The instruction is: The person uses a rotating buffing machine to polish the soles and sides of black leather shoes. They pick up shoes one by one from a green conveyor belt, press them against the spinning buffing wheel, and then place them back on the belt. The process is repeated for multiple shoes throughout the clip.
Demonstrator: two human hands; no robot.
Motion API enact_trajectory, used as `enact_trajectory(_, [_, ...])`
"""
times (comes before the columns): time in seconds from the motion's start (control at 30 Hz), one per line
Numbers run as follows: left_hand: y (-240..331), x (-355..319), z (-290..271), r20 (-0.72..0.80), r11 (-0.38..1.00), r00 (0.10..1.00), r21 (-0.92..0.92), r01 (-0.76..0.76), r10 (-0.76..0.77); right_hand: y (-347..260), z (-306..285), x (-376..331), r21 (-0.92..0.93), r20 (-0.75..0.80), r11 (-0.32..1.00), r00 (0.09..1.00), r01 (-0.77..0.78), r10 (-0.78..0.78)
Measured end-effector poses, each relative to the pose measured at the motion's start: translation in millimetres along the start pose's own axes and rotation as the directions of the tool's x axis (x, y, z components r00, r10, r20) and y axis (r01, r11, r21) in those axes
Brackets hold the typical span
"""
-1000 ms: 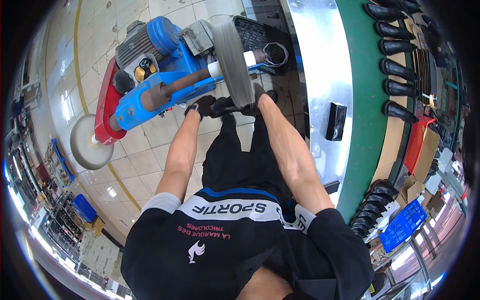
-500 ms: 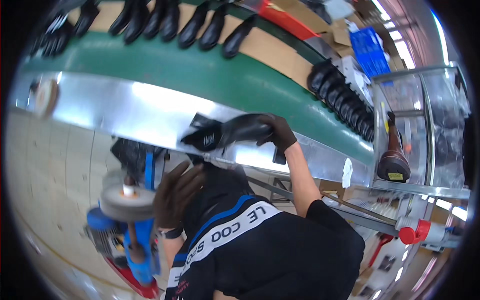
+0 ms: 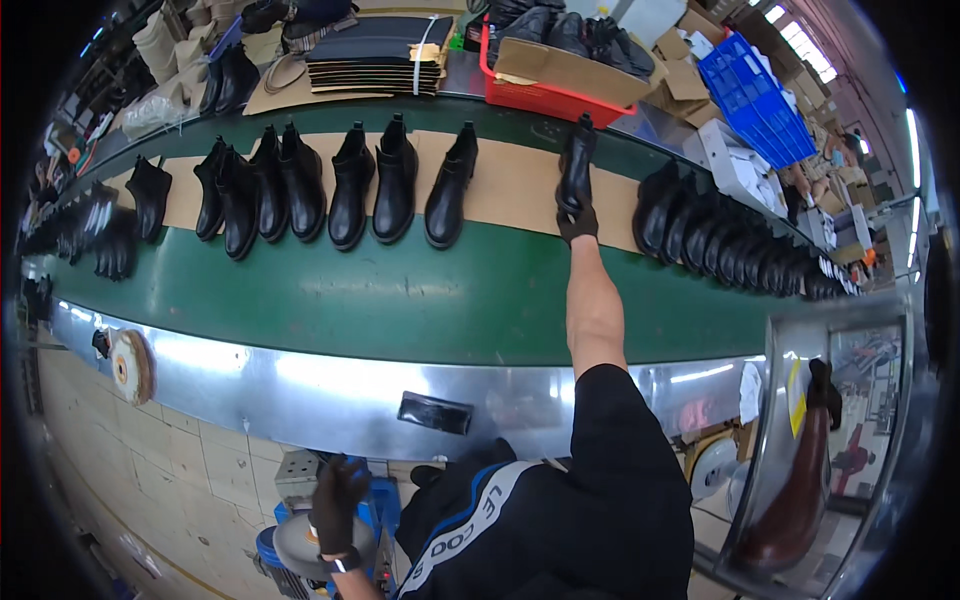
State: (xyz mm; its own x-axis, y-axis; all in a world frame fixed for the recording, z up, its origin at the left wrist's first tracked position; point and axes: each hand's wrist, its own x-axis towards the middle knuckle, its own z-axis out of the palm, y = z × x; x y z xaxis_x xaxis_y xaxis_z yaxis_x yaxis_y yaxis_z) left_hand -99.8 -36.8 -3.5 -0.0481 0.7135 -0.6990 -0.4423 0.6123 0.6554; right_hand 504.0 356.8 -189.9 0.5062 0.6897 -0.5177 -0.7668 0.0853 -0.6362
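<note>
We're shifting the boot (image 3: 576,170) from the ledge (image 3: 520,400) to the belt (image 3: 400,310)'s far edge, right hand (image 3: 577,224) gripping its toe; left hand (image 3: 338,497)'s spread we can't tell. Releasing unevenly, we'd be risking a topple.

The green bench (image 3: 400,315) carries tan cardboard (image 3: 512,185) lined with black ankle boots (image 3: 396,190); its steel ledge (image 3: 520,398) holds a black block (image 3: 435,412).

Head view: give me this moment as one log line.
right hand: gripping black boot by toe | boot: over cardboard on green surface | left hand: no object visible, near grey wheel
</note>
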Motion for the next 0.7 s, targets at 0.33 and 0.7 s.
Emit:
enact_trajectory(0.33, [-45.8,-22.4,42.3,-0.039,0.965,0.983,0.189,0.183,-0.179,205.0,98.2,-72.0,-0.876,0.319,0.305,0.923,0.374,-0.215])
enact_trajectory(0.7, [-38.8,-5.0,43.2,0.005,0.931,0.945,0.170,-0.323,0.327,200.9,135.1,-194.4,-0.451,0.460,0.849,0.887,0.275,-0.043])
